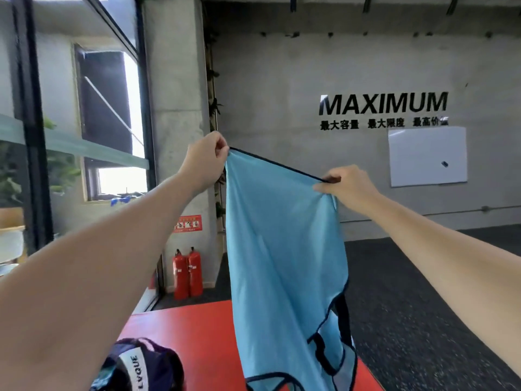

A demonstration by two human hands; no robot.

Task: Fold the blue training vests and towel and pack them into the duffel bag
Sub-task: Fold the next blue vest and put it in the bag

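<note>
From the head camera, the left hand (207, 158) and the right hand (345, 184) each pinched one end of the dark-trimmed hem of a blue training vest (284, 249), holding it up in the air so it hung upside down over a red mat (197, 334). The vest was not yet folded, so most of the task looked still to do. The duffel bag (143, 368) sat on the mat at lower left, apparently open, though its mouth was mostly cut off. The vest was thin, smooth, slightly glossy fabric draping in soft creases, with navy binding round its armholes; the floor (423, 292) beyond was dark and speckled.
</note>
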